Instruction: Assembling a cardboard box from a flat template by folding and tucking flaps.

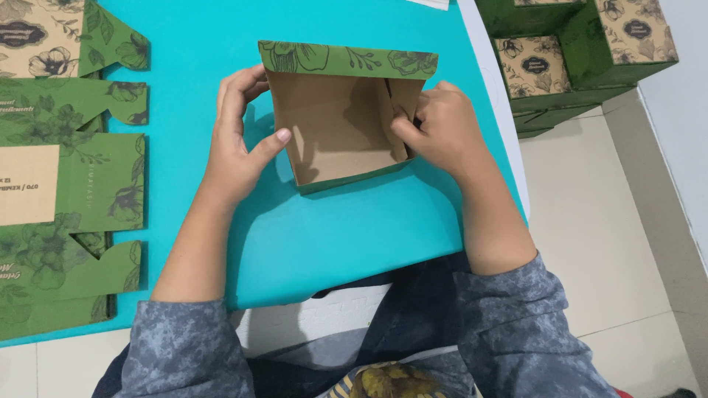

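A green cardboard box with a floral print and a plain brown inside stands half folded on the turquoise table. My left hand clasps its left wall, thumb pressed against the inner face. My right hand grips the right wall, with the fingers pushing a brown flap inward. The box's far flap stands up and shows its green printed side.
A stack of flat, unfolded green box blanks lies at the table's left. Several finished green boxes are piled on the tiled floor at the upper right. The table's right edge runs just past my right hand.
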